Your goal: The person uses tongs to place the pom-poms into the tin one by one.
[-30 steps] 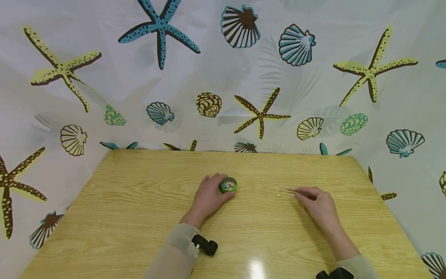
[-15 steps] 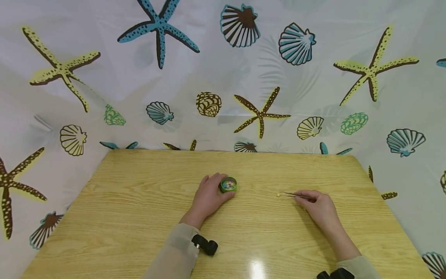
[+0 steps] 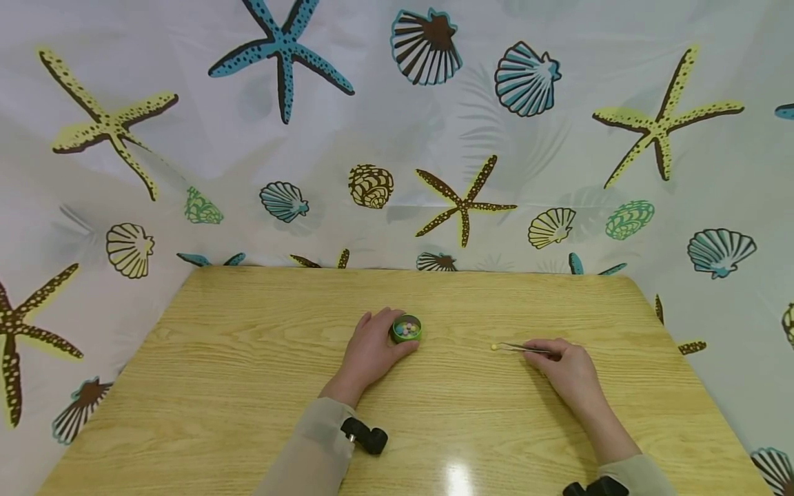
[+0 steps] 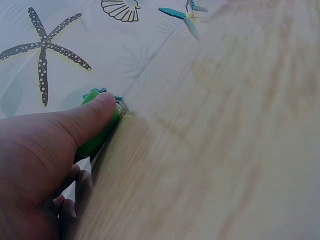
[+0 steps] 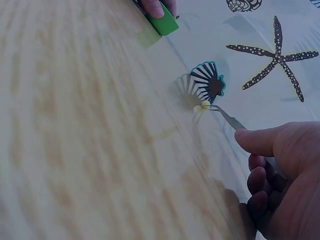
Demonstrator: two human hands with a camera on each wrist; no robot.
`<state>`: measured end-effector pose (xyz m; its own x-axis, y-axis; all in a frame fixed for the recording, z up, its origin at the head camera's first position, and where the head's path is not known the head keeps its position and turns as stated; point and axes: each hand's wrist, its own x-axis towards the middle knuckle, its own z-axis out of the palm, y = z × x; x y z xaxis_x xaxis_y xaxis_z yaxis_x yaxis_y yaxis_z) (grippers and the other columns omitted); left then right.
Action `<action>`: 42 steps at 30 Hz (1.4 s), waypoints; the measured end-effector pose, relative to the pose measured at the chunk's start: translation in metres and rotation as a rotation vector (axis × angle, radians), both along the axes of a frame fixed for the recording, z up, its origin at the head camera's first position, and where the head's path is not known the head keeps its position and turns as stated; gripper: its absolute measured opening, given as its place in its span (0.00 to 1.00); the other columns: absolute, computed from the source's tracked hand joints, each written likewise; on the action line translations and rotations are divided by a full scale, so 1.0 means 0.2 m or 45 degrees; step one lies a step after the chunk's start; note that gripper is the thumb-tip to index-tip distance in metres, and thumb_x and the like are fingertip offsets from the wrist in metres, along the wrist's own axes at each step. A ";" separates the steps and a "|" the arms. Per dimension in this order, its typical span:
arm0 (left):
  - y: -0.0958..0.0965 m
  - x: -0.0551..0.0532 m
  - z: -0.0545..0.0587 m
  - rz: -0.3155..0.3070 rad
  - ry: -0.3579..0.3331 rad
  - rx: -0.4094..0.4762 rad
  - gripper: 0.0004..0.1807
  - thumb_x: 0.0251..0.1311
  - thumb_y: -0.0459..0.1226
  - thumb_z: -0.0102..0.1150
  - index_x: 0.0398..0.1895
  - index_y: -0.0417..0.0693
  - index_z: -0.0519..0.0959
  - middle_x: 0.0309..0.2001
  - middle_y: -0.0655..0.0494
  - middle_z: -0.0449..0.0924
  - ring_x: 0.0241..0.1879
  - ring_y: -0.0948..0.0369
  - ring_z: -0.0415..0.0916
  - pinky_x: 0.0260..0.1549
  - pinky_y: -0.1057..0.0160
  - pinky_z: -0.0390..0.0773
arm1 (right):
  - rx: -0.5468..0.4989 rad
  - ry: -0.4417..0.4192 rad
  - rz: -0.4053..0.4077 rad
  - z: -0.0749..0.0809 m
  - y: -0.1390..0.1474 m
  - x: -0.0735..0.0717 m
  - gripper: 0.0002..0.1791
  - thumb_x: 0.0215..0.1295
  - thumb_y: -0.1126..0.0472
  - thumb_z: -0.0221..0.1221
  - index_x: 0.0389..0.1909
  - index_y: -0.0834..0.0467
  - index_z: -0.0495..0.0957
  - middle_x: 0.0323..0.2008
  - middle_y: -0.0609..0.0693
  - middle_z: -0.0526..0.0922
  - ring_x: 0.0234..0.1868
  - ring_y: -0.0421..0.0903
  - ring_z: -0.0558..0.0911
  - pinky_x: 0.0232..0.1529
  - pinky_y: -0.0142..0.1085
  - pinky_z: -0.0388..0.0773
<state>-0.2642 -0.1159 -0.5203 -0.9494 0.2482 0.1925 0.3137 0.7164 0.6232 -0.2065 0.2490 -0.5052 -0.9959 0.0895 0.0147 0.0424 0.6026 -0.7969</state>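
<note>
My left hand (image 3: 369,355) holds a small round green container (image 3: 407,339) on the table, with the thumb on its near side. Several pastel beads (image 3: 407,328) lie inside it. In the left wrist view the thumb presses against the green wall (image 4: 92,145). To the right, my right hand (image 3: 572,372) pinches a pair of metal tweezers (image 3: 521,347) that points left. A small yellow bead (image 3: 493,347) is at the tweezer tips. The right wrist view shows the tips touching this bead (image 5: 205,105); whether it is lifted off the table is hard to tell.
The wooden table (image 3: 248,358) reaches back to a pale curtain (image 3: 347,124) printed with starfish and shells. A black wrist camera (image 3: 366,435) is strapped to the left sleeve; another (image 3: 597,487) sits on the right wrist. Light glares near the table's front.
The tweezers have moved slightly down and left, and their tips have reached the yellow bead. The bead has shifted a touch left. My left hand and the container have stayed still.
</note>
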 end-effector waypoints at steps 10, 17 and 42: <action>0.00 0.00 -0.01 0.001 -0.020 -0.005 0.34 0.69 0.48 0.79 0.73 0.45 0.80 0.71 0.45 0.81 0.80 0.44 0.66 0.87 0.46 0.48 | 0.006 -0.002 0.007 0.00 -0.01 0.00 0.14 0.76 0.56 0.72 0.57 0.56 0.93 0.56 0.57 0.89 0.54 0.54 0.86 0.51 0.43 0.84; -0.01 0.00 -0.01 0.000 -0.020 -0.010 0.34 0.69 0.48 0.78 0.73 0.45 0.79 0.71 0.45 0.81 0.80 0.44 0.66 0.87 0.46 0.49 | 0.018 -0.011 -0.007 0.00 -0.02 -0.01 0.14 0.75 0.56 0.73 0.56 0.56 0.93 0.54 0.57 0.89 0.52 0.54 0.86 0.49 0.42 0.83; 0.00 0.00 0.00 0.006 -0.020 0.002 0.34 0.68 0.48 0.79 0.72 0.46 0.80 0.70 0.46 0.82 0.80 0.44 0.66 0.87 0.46 0.48 | 0.033 -0.018 -0.028 0.00 -0.04 -0.01 0.14 0.76 0.54 0.72 0.56 0.55 0.93 0.55 0.56 0.90 0.54 0.55 0.87 0.52 0.46 0.84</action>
<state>-0.2636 -0.1158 -0.5203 -0.9535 0.2434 0.1778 0.3003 0.7168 0.6293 -0.2082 0.2403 -0.5049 -0.9938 0.1113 0.0029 0.0674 0.6216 -0.7805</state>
